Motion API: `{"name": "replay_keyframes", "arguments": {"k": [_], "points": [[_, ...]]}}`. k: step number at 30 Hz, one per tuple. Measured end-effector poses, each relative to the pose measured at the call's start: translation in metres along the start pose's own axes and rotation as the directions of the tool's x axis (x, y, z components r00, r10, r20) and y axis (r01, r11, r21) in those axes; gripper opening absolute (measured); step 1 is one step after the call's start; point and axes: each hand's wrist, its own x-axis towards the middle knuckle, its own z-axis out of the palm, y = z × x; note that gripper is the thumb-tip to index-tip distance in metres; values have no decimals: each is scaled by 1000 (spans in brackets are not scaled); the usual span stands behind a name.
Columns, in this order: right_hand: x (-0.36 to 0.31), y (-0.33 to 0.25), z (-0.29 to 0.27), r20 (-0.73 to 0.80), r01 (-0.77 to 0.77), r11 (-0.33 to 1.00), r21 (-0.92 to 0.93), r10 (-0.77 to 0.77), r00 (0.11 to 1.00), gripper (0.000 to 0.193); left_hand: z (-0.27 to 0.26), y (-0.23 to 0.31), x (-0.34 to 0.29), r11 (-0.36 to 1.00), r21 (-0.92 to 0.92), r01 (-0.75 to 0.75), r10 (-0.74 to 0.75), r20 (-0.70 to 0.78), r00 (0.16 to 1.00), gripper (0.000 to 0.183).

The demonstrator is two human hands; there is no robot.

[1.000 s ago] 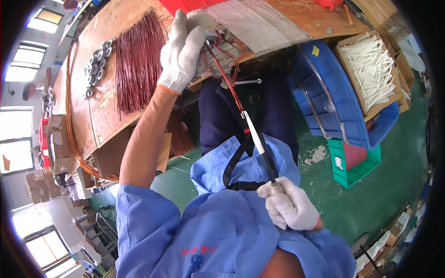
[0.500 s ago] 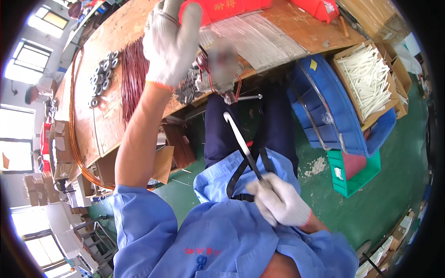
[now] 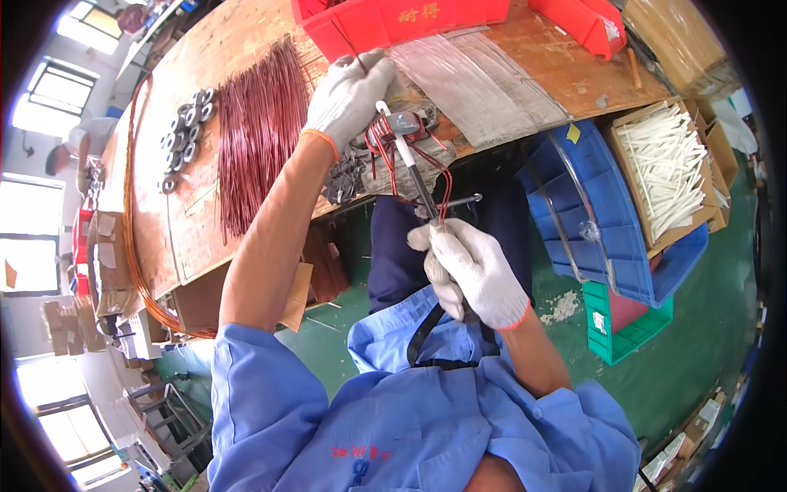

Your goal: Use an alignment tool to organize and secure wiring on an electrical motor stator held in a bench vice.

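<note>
My right hand (image 3: 479, 275), in a white knit glove, is closed round the dark handle of a hook tool (image 3: 404, 150) with a white, bent tip. The tool points away from me, its tip over a grey ring-shaped core (image 3: 402, 124) wound with dark red wire (image 3: 443, 184). The core sits at the bench edge, and loops of its wire hang towards me. Just left of the core, my gloved left hand (image 3: 351, 97) is closed on a thin dark red wire end (image 3: 354, 49) that sticks up past its fingers. Its fingertips are partly hidden.
A bundle of dark red wires (image 3: 258, 131) and several grey rings (image 3: 185, 135) lie left on the bench (image 3: 176, 238). Red bins (image 3: 393, 26) stand at the back. Right are a blue bin (image 3: 566, 201), a carton of white strips (image 3: 664, 164) and a green crate (image 3: 611, 348).
My right hand has moved forward, bringing the hook tool up from my lap to the wound core. My left hand has come down and right from near the red bin, closing on the wire.
</note>
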Motion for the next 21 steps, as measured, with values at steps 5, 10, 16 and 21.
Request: {"name": "replay_keyframes", "arguments": {"k": [5, 10, 16, 21], "points": [[-7, 6, 5, -65, 1, 1000, -29, -2, 998, 33, -15, 61, -50, 950, -239, 201, -176, 123, 977, 70], [-61, 5, 13, -63, -143, 975, 173, 156, 986, 31, -16, 68, -58, 918, -348, 193, -89, 294, 952, 58], [-131, 28, 10, -18, -197, 980, 11, 197, 980, 35, -27, 65, -64, 930, -356, 93, -44, 143, 989, 40], [-127, 18, 10, -12, -196, 979, 59, 197, 980, 34, -38, 101, -103, 883, 88, -461, 468, -112, 876, 74]]}}
